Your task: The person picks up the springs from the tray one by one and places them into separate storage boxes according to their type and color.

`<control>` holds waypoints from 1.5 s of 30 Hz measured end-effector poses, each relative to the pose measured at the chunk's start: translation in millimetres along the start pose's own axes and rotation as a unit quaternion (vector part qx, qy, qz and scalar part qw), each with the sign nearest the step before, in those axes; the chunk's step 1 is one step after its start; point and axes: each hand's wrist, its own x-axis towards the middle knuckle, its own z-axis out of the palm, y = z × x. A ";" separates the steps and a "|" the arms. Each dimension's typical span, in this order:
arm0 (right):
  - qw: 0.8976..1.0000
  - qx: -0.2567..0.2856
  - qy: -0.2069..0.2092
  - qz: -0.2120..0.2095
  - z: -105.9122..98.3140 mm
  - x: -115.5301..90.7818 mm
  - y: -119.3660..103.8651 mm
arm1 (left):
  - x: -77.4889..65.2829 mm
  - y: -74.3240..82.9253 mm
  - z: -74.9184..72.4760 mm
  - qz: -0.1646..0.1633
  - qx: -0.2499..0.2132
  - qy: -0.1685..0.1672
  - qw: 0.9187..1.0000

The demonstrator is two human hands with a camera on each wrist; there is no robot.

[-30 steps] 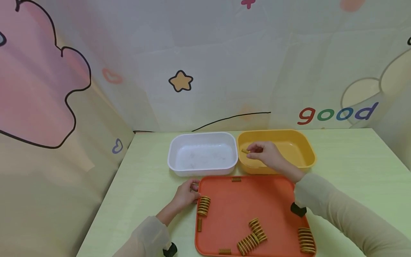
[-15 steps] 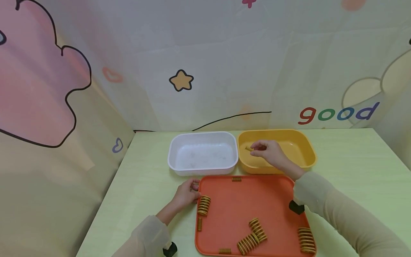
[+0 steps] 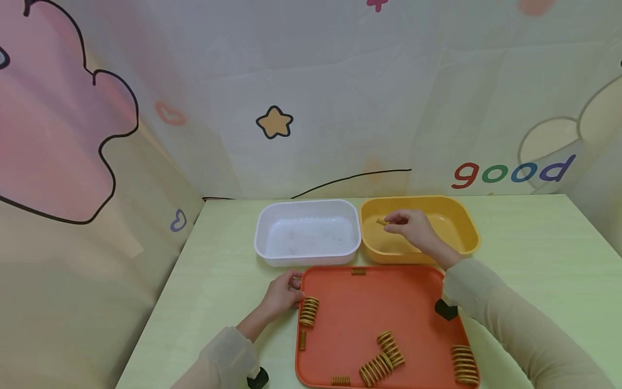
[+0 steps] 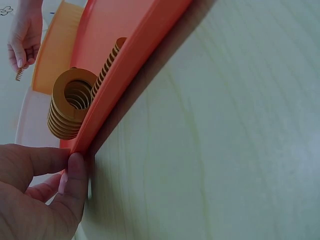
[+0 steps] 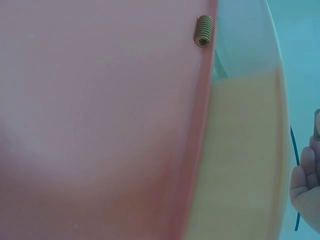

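Observation:
My right hand [image 3: 415,229] pinches a small gold coil spring [image 3: 381,222] at the fingertips, above the yellow bin [image 3: 447,227]. In the right wrist view only part of that hand [image 5: 307,185] shows, at the right edge. The left hand [image 3: 281,293] grips the left rim of the orange tray [image 3: 345,308]; in the left wrist view its thumb and finger pinch the rim beside a large spring [image 4: 72,102]. Lying on the tray are large springs, among them a crossed pair [image 3: 376,368] at the front, and small springs, one by the back rim [image 3: 358,272].
A white bin [image 3: 307,258] stands left of the yellow one, both behind the tray. Another large spring [image 3: 464,364] lies along the tray's right rim. A small spring [image 3: 341,380] is at the front rim. The printed cloth backdrop [image 3: 340,108] rises behind the table [image 3: 529,243].
Over the yellow bin, the right hand has shifted a little to the right and back with the small spring. The left hand stays on the tray rim.

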 end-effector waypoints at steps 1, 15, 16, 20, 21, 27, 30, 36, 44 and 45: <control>1.000 0.000 0.000 0.002 -0.4 0.7 0.9 | -0.1 0.2 0.0 0.000 0.001 0.000 1.000; 1.000 -0.001 -0.008 0.022 -2.1 7.5 7.1 | -0.5 0.8 0.3 -0.001 -0.003 0.004 1.000; 1.000 -0.003 -0.009 0.022 -1.9 8.2 8.4 | -0.8 0.8 0.4 -0.001 -0.003 0.004 1.000; 1.000 -0.014 -0.014 0.018 -1.6 10.4 10.4 | -2.2 2.3 0.1 -0.004 -0.004 0.002 1.000; 1.000 -0.016 -0.015 0.019 -1.6 11.0 10.6 | -2.3 2.5 0.1 -0.004 -0.004 0.002 1.000; 0.999 -0.012 -0.021 0.029 -1.1 14.9 11.0 | -1.9 2.1 0.0 -0.002 0.000 0.003 1.000; 0.999 -0.018 -0.024 0.034 -0.8 17.6 12.6 | -1.1 0.9 0.1 0.000 0.001 0.002 1.000; 0.998 -0.031 -0.030 0.034 -0.9 23.5 19.6 | 1.1 -1.7 0.4 0.003 0.001 0.002 1.000; 0.998 -0.032 -0.030 0.043 0.2 29.9 28.6 | 2.2 -2.9 0.4 0.006 0.008 0.004 1.000; 0.998 -0.029 -0.030 0.043 0.3 30.3 29.4 | 2.2 -2.8 0.5 0.006 0.008 0.004 1.000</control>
